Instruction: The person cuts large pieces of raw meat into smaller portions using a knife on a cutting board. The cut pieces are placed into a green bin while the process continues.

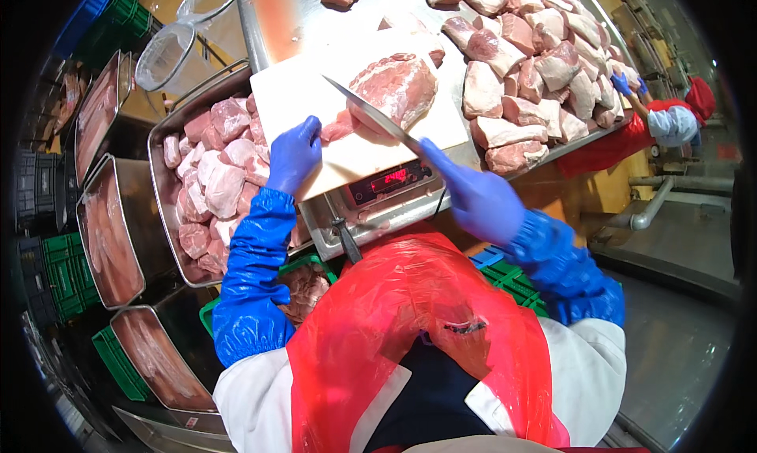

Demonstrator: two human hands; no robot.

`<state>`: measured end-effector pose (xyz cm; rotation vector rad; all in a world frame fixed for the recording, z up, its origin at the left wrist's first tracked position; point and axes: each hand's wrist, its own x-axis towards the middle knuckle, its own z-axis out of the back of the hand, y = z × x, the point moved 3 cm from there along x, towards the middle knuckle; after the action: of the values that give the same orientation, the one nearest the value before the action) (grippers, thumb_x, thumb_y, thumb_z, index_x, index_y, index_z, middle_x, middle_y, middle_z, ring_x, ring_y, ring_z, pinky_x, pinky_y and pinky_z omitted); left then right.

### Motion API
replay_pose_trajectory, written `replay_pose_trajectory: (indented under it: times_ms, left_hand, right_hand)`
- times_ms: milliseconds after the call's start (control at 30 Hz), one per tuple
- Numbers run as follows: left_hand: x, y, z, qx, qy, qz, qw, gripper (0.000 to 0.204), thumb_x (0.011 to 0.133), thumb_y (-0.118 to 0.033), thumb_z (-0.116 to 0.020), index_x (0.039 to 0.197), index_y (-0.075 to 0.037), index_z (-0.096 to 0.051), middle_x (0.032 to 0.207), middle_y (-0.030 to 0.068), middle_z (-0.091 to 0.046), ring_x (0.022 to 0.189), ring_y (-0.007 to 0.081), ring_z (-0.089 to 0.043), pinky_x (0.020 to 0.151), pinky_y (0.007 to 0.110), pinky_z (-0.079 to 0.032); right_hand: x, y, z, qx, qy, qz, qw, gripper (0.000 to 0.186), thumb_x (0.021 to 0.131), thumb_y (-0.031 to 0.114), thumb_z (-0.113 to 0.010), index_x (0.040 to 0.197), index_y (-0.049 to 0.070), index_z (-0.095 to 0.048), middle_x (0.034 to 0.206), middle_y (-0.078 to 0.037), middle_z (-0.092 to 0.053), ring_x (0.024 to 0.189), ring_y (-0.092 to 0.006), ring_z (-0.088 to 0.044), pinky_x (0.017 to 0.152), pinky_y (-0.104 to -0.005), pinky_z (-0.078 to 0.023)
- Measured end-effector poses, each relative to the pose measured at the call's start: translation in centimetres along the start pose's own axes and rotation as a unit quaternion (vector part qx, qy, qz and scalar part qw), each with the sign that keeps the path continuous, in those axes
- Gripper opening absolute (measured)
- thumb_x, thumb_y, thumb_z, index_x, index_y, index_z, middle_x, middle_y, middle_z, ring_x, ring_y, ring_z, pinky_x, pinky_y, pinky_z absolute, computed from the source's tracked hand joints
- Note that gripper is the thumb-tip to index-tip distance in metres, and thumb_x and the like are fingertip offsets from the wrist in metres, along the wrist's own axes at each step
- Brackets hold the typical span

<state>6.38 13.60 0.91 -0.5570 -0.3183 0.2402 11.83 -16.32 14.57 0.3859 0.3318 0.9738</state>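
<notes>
Over the board, a knife is clasped by the right hand, seemingly for control; left hand's grip cannot be told.

One knife is resting in the right hand. One board is lying beside the left hand, bearing one large piece of meat. One scale is sitting between the two hands. One meat-filled tub is standing left of the left hand, three others farther left. One other person is working beyond the right hand.
</notes>
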Motion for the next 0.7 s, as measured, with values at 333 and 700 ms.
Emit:
replay_pose_trajectory:
  times_ms: [333,700]
  left_hand:
    - [0.6,7.2,2.0,-0.012,-0.163,0.107,0.981,0.005,0.088,-0.010,-0.054,0.089,-0.007,-0.058,0.076,0.0200,-0.063,0.070,0.0371,-0.064,0.063,0.046,-0.050]
    - [-40.5,11.4,3.1,0.108,0.190,0.530,0.819,0.031,0.096,-0.016,-0.060,0.120,0.001,-0.055,0.109,0.0181,-0.061,0.102,0.0256,-0.057,0.091,0.038,-0.048]
  right_hand:
    - [2.8,-2.7,-5.8,-0.068,0.140,-0.102,0.983,0.082,0.089,0.004,-0.051,0.159,0.031,-0.017,0.086,-0.023,-0.068,0.073,-0.0393,-0.067,0.065,-0.0513,-0.053]
    - [-2.0,-14.2,-2.5,0.192,-0.016,-0.002,0.981,0.068,0.095,0.004,-0.054,0.157,0.013,-0.028,0.071,-0.015,-0.058,0.057,-0.0223,-0.057,0.059,-0.0367,-0.046]
